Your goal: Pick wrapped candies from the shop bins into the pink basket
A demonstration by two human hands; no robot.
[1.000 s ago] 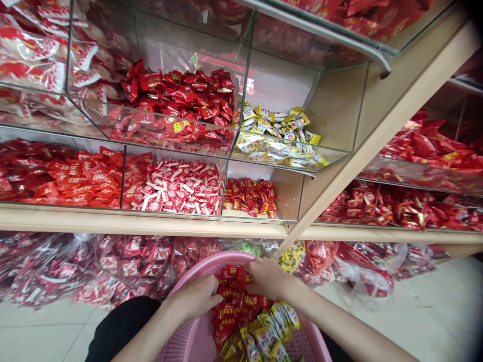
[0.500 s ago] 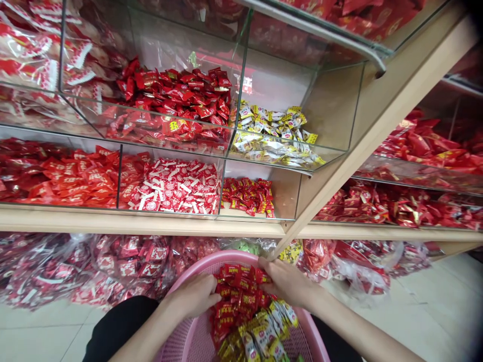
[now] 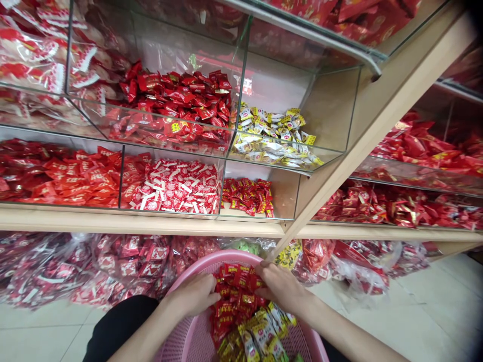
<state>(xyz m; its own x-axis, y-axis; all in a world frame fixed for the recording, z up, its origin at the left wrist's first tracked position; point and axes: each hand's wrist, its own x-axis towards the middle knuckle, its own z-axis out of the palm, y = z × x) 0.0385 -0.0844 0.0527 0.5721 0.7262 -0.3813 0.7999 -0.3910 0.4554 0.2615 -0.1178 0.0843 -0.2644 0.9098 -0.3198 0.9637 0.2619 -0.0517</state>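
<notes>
A pink mesh basket [image 3: 202,342] sits between the person's black-clad knees [image 3: 121,327]. In its nearer part lie yellow-and-white packets [image 3: 264,332]; just beyond them, red packets [image 3: 237,291] with yellow lettering are heaped. The left hand [image 3: 194,294] and right hand [image 3: 283,286] reach in from opposite sides of this red heap, fingers bent and partly hidden; whether either grip is closed on a packet, I cannot tell. Beyond the basket, clear bags [image 3: 132,256] of sweets rest on the tiled floor [image 3: 49,332] below a pale wooden shelf [image 3: 151,221] with glass-fronted compartments of wrapped sweets.
</notes>
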